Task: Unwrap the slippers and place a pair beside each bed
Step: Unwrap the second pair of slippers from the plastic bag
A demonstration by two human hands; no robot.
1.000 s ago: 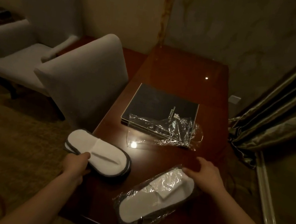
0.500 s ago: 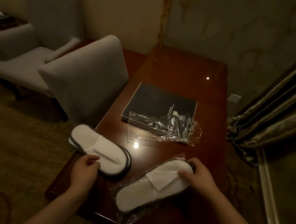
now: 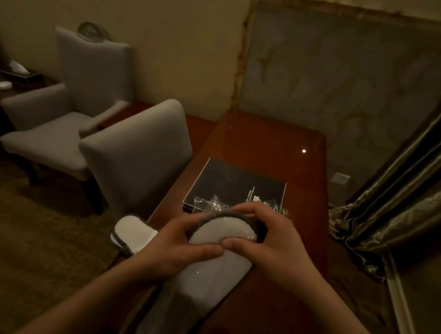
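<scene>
Gripping wrapped slippers (image 3: 205,279) at far end with left hand (image 3: 170,248) and right hand (image 3: 277,241); lying lengthwise from frame centre to bottom.

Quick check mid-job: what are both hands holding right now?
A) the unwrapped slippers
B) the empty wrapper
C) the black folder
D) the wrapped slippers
D: the left hand and right hand both grip the wrapped slippers; the unwrapped slippers lie on the table, the empty wrapper on the folder.
</scene>
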